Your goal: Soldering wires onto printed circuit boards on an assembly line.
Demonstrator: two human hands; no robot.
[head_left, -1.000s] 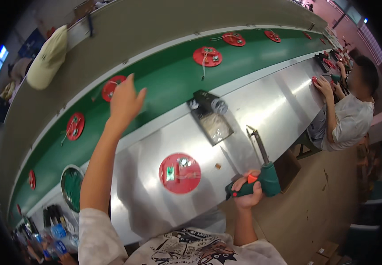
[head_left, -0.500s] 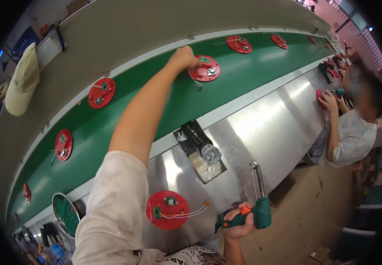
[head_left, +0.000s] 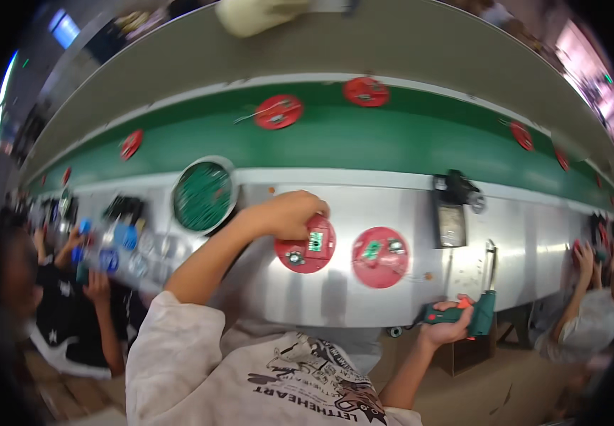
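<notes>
My left hand [head_left: 294,215] grips the upper edge of a red round plate [head_left: 294,263] over the metal bench; whether the plate touches the bench I cannot tell. A small green circuit board [head_left: 316,240] and a round white-and-metal part sit on this plate. Just to its right lies a second red plate [head_left: 385,273] with a circuit board and thin wires running to a small orange piece [head_left: 428,276]. In my right hand [head_left: 450,328] is a green soldering gun [head_left: 483,314] with a red trigger, its metal tip pointing up, near the bench's front edge.
Behind the bench runs a green conveyor belt [head_left: 420,135] carrying several red plates. A metal bowl [head_left: 231,174] of green strands stands at left, beside plastic bottles [head_left: 128,238]. A black soldering stand [head_left: 454,190] is at right. People work at both sides.
My left hand has come back from the belt to the bench with a red plate. The view has swung left. My right hand keeps hold of the soldering gun.
</notes>
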